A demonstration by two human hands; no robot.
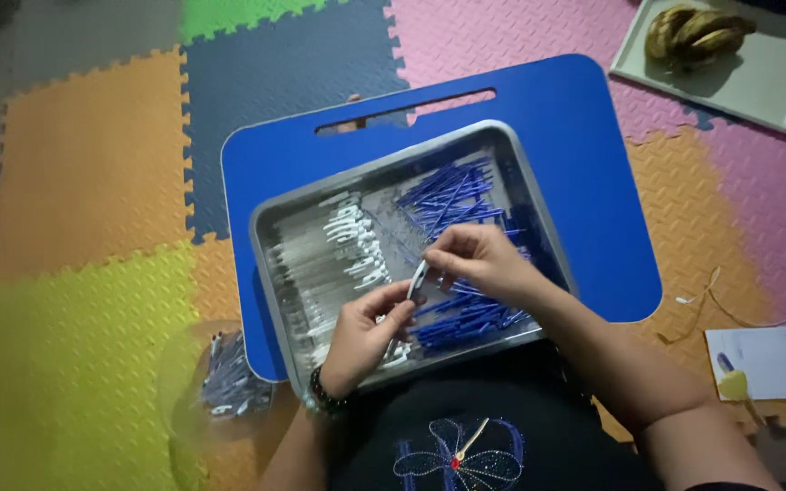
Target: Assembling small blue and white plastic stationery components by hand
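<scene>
A floor of interlocking foam mats [84, 182] in orange, yellow, green, grey and pink fills the view. On it sits a blue lap desk [593, 182] with a slot handle along its far edge. A metal tray [520, 173] rests on the desk, turned at a slight angle to it. Inside the tray lie three groups of parts: clear pen barrels [307, 264] in a row on the left, white pen caps [357, 241] beside them toward the middle, and a heap of blue pen refills [452, 195] on the right, which spreads down to the tray's near edge.

Both hands meet above the middle of the tray. The left hand [366, 332], with a dark bead bracelet [322, 391] on its wrist, has its grip pinched on the lower end of a clear pen [418, 279] with a white cap, holding it tilted just above the refills. The right hand [479, 259] comes from the right, its fingertips pressed together on the upper end of the same pen.

Off the desk to the left, a clear bag of finished pens [225, 377] lies on the mat. At top right a pale tray [757, 82] holds dark bananas [698, 35]. At lower right are a sheet of paper [757, 364] and a thin cord [711, 291].
</scene>
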